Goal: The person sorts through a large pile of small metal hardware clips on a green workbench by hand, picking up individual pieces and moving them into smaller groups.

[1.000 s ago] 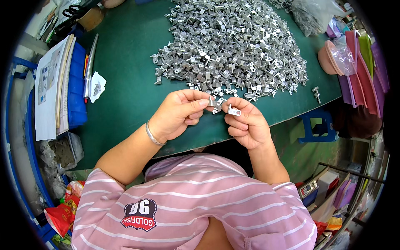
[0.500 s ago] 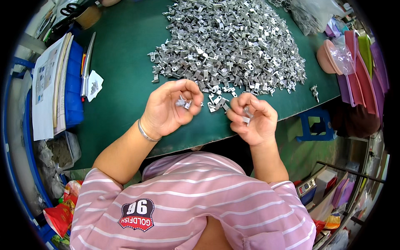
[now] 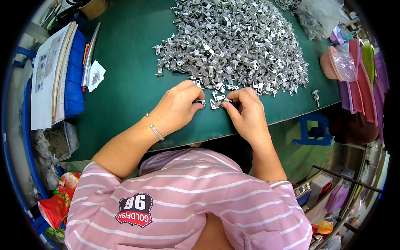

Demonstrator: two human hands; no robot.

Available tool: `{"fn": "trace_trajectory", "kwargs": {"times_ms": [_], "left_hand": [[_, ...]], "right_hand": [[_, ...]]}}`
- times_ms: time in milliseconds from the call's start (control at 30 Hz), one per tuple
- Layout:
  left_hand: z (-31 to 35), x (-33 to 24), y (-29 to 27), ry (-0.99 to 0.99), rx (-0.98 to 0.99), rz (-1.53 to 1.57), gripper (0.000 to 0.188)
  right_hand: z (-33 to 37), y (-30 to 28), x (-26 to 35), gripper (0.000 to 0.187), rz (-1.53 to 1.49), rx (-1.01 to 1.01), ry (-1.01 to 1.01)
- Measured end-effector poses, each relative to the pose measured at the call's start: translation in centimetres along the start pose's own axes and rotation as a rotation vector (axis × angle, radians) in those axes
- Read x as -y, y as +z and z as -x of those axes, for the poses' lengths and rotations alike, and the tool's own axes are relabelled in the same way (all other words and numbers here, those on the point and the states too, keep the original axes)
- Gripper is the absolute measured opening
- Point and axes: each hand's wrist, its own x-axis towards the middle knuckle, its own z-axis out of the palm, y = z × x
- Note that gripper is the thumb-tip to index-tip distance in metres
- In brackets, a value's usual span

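A large heap of small bent metal brackets covers the far middle of the green table. My left hand, palm turned down, pinches a metal bracket between thumb and fingertips. Opposite it, my right hand closes thumb and forefinger on another bracket. Between the two hands, several loose brackets lie just in front of the heap. Whether more pieces sit inside either palm is hidden.
At left stand a blue bin with papers, a long silver tool and a white paper scrap. On the right are a pink bowl, a clear plastic bag and a few joined brackets. A blue stool stands below.
Both hands have turned from palms up, with brackets showing in the curled fingers, to palms down. Their fingertips now pinch brackets at the table beside the loose pieces.
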Motion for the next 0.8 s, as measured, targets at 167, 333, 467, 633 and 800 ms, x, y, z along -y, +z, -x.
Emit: {"fn": "trace_trajectory", "kwargs": {"times_ms": [167, 333, 467, 633, 800], "left_hand": [[-0.1, -0.7, 0.1, 0.096, -0.085, 0.101, 0.016], [-0.2, -1.2, -0.2, 0.217, -0.211, 0.11, 0.021], [0.0, -1.5, -0.3, 0.234, -0.257, 0.2, 0.023], [-0.1, -1.3, -0.3, 0.251, -0.3, 0.182, 0.025], [-0.1, -1.0, -0.3, 0.385, -0.43, 0.106, 0.03]], "right_hand": [[0.5, 0.1, 0.2, 0.016, -0.235, -0.047, 0.133], [0.8, 0.2, 0.9, 0.024, -0.692, -0.047, 0.158], [1.1, 0.4, 1.5, 0.029, -0.908, 0.047, 0.214], [1.3, 0.3, 1.9, 0.028, -0.912, 0.029, 0.18], [1.3, 0.2, 1.5, 0.021, -1.341, 0.146, 0.333]]}}
